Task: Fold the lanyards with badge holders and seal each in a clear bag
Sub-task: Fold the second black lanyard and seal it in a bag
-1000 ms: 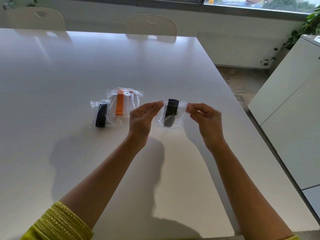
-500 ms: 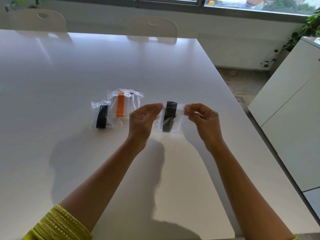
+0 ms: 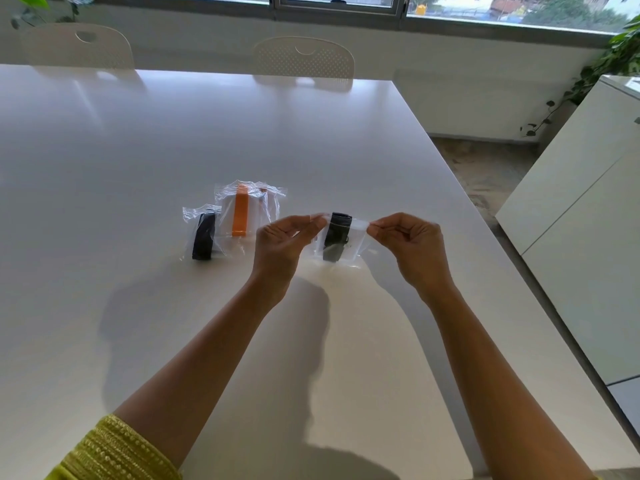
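Left hand (image 3: 280,242): pinches the clear bag's (image 3: 356,242) left top corner.
Right hand (image 3: 410,244): pinches its right top corner.
Bag: above the table (image 3: 138,140), black lanyard (image 3: 336,237) inside.
Left of it: two bagged lanyards, orange (image 3: 240,213) and black (image 3: 203,237).

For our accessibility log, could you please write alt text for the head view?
Both hands, left hand and right hand, pinch the top corners of a clear bag holding a folded black lanyard above a white table. Two bagged lanyards, one orange and one black, lie to the left.
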Motion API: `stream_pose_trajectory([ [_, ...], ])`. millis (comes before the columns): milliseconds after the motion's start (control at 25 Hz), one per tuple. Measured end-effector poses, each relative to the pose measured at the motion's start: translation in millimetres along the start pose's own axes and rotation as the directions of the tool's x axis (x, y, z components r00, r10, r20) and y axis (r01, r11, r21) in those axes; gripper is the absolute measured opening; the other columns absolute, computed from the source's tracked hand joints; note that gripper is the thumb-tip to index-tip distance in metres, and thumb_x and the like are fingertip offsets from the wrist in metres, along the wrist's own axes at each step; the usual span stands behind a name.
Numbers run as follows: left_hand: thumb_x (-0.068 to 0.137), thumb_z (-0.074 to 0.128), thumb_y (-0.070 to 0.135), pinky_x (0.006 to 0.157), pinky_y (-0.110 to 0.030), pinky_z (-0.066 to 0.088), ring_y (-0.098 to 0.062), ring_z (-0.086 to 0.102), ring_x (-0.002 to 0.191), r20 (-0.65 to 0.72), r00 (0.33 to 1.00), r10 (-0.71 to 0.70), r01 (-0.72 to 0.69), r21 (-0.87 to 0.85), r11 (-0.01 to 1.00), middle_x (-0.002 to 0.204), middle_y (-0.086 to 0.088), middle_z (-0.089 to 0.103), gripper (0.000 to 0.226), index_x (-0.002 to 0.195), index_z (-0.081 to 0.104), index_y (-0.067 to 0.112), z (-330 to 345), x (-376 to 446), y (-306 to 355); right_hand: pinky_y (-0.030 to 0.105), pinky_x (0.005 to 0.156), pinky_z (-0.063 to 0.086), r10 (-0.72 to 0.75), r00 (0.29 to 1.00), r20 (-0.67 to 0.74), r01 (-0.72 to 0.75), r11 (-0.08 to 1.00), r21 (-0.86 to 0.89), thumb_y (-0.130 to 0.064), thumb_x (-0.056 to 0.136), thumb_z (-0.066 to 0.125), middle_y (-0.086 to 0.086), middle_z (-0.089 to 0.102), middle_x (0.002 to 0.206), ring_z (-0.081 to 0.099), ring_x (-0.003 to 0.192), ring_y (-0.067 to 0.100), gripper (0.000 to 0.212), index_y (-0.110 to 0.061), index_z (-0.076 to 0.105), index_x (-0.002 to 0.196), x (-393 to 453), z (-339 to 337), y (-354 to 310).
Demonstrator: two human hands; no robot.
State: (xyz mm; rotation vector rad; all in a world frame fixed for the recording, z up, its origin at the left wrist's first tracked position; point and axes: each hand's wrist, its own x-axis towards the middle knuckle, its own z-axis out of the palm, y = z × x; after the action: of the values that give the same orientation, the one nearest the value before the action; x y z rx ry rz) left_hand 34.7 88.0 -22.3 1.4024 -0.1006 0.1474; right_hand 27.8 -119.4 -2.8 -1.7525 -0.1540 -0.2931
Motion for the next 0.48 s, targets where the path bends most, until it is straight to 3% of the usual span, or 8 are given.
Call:
stream_pose_trajectory([
  [160,0.075,0.075,0.034,0.097,-0.043,0.052,-0.024,0.069,0.102,0.024,0.999,-0.03,0.031,-0.037,0.999,0.096,-0.002,0.077,0.012,0.084,0.079,0.027,-1.8,3.3,-1.0,0.018,0.08,0.056,-0.021,1.0,-0.006,0.021,1.0,-0.02,-0.013,0.084,0.073,-0.003,0.076,0.085,0.072,0.08,0.007,0.008,-0.012,0.075,0.092,0.6,1.9,0.0],
  [320,0.081,0.07,0.03,0.09,-0.036,0.056,-0.019,0.07,0.102,0.04,0.999,-0.002,0.002,0.015,1.0,0.1,-0.002,0.077,0.019,0.096,0.075,0.02,-3.5,6.0,0.1,0.021,0.087,0.056,0.003,0.999,0.037,-0.004,0.999,0.036,-0.013,0.087,0.069,0.0,0.077,0.095,0.073,0.091,0.012,0.014,-0.012,0.075,0.1,1.6,-0.9,1.3],
  [480,0.085,0.066,0.031,0.092,-0.04,0.057,-0.019,0.07,0.106,0.05,0.998,0.03,-0.033,0.063,0.997,0.109,-0.004,0.076,0.031,0.11,0.073,0.014,-7.9,8.3,-1.5,0.02,0.085,0.056,0.006,1.0,0.03,-0.006,1.0,0.023,-0.016,0.086,0.071,0.0,0.077,0.096,0.073,0.09,0.012,0.015,-0.013,0.075,0.1,2.3,-4.3,1.5],
])
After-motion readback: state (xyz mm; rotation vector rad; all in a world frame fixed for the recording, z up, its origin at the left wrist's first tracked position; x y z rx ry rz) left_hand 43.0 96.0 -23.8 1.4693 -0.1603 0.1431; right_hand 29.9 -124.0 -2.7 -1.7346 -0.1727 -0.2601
